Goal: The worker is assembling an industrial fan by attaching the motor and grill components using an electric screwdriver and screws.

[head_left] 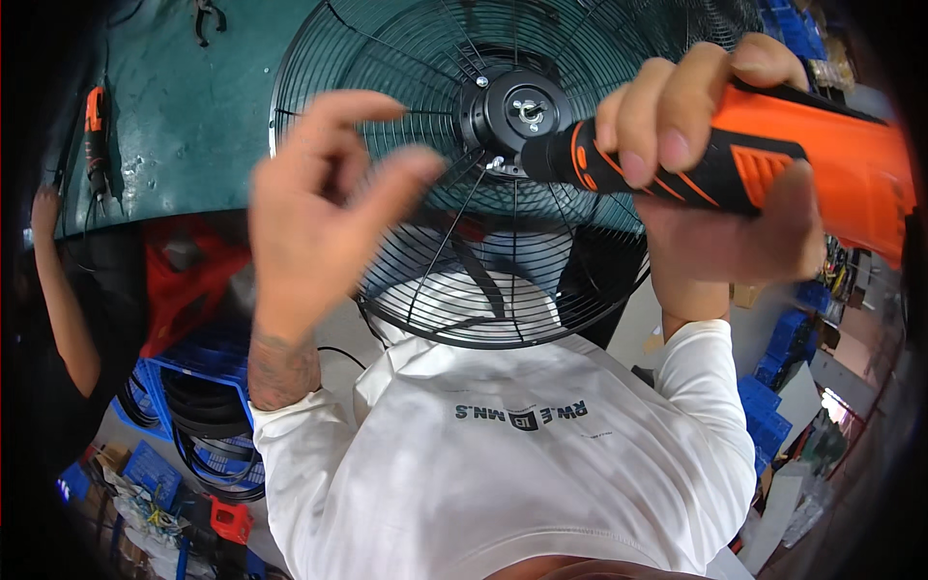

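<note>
A black wire fan guard [517, 340] lies in front of me, with a round black motor [512, 106] at its centre. In my right hand [720, 237] is an orange and black power screwdriver [773, 159], the fingers wrapped round its body. Its nose points left at a small metal bracket [505, 167] on the near side of the motor; whether the bit touches a screw cannot be seen. My left hand [314, 213], blurred, is raised over the guard's left side. Its thumb and forefinger are apart, and nothing shows between them.
The guard rests on a green table [193, 135] and overhangs its near edge. Pliers [205, 21] and another orange-black power screwdriver [95, 145] lie on the left. Another person's arm [70, 309] reaches there. Below stand a red seat [188, 290] and a blue crate [159, 391] with black rings.
</note>
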`<state>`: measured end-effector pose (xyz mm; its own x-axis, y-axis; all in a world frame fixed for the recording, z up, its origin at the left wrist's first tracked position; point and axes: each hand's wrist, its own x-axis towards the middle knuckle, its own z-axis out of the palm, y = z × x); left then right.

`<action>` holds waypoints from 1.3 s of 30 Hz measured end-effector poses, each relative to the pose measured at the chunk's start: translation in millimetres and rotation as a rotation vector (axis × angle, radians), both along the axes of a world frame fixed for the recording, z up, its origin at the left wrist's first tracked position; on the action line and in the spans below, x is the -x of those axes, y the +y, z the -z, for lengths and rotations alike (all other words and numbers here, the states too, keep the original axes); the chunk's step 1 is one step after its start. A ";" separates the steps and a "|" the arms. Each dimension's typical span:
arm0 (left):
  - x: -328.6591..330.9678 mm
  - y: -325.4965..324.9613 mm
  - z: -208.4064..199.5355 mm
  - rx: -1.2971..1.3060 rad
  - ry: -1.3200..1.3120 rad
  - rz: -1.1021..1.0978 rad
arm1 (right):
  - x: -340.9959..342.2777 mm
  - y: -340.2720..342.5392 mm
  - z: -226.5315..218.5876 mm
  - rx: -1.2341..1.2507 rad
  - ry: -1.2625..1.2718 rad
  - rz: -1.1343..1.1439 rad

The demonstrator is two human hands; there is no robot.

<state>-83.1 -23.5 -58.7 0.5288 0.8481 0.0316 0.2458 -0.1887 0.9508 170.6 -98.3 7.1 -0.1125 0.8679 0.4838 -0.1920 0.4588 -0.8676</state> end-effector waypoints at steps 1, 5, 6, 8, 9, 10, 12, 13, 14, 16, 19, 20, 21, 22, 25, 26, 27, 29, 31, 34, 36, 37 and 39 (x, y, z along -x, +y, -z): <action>7.7 9.5 5.7 0.146 -0.222 -0.104 | 3.5 2.0 4.2 -0.002 -0.013 0.052; 57.0 68.4 27.6 0.678 -1.151 -0.132 | 8.3 16.4 19.0 -0.003 -0.057 0.087; 66.3 79.6 33.6 0.676 -1.300 -0.001 | 10.3 19.4 22.6 0.012 -0.052 0.117; 78.1 87.0 49.5 0.725 -1.376 -0.140 | 14.2 23.2 28.3 0.038 -0.040 0.168; 81.5 89.8 56.6 0.773 -1.447 -0.279 | 15.5 24.5 30.1 0.040 -0.042 0.167; 81.9 90.4 64.6 0.780 -1.529 -0.173 | 16.6 25.6 31.2 0.074 -0.063 0.164; 80.9 85.5 78.1 0.759 -1.450 -0.215 | 19.1 26.9 32.8 0.099 -0.084 0.161; 80.5 82.8 82.6 0.769 -1.369 -0.375 | 20.5 27.3 33.2 0.112 -0.095 0.159; 78.8 82.5 86.6 0.714 -1.337 -0.391 | 21.6 27.8 33.6 0.112 -0.093 0.126; 77.9 81.7 90.8 0.700 -1.392 -0.331 | 23.9 27.8 33.8 0.111 -0.119 0.110; 79.6 84.9 92.9 0.697 -1.426 -0.308 | 26.2 26.7 33.9 0.146 -0.163 0.119; 80.9 86.1 93.1 0.703 -1.466 -0.243 | 26.8 26.4 34.1 0.141 -0.140 0.122; 82.0 88.5 94.6 0.690 -1.431 -0.309 | 27.1 25.7 34.3 0.146 -0.142 0.129; 83.1 90.7 96.0 0.715 -1.451 -0.301 | 27.5 25.5 34.9 0.145 -0.131 0.123; 85.1 97.2 104.2 0.786 -1.500 -0.305 | 27.9 25.1 37.3 0.147 -0.123 0.123; 85.0 98.9 107.5 0.830 -1.530 -0.314 | 27.6 25.2 38.1 0.147 -0.125 0.126; 83.8 100.4 111.0 0.829 -1.530 -0.314 | 27.4 25.2 38.8 0.148 -0.126 0.129; 80.1 100.7 116.6 0.814 -1.502 -0.307 | 26.0 24.9 39.0 0.162 -0.099 0.107; 75.1 99.3 118.2 0.776 -1.451 -0.302 | 24.4 24.3 38.1 0.170 -0.103 0.099; 69.2 95.9 108.1 0.769 -1.428 -0.285 | 24.9 24.4 37.6 0.163 -0.133 0.098; 66.7 93.9 92.7 0.778 -1.444 -0.255 | 28.0 25.5 37.3 0.138 -0.107 0.120; 66.1 92.0 83.1 0.734 -1.435 -0.221 | 29.4 27.7 36.8 0.150 -0.115 0.120; 61.1 84.6 63.0 0.685 -1.423 -0.185 | 30.5 31.2 32.5 0.078 -0.023 0.074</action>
<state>-144.3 61.0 -121.6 0.2947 0.9555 -0.0093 -0.9099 0.2835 0.3029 140.1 -67.0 -25.4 -0.0569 0.9093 0.4122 -0.1393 0.4016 -0.9052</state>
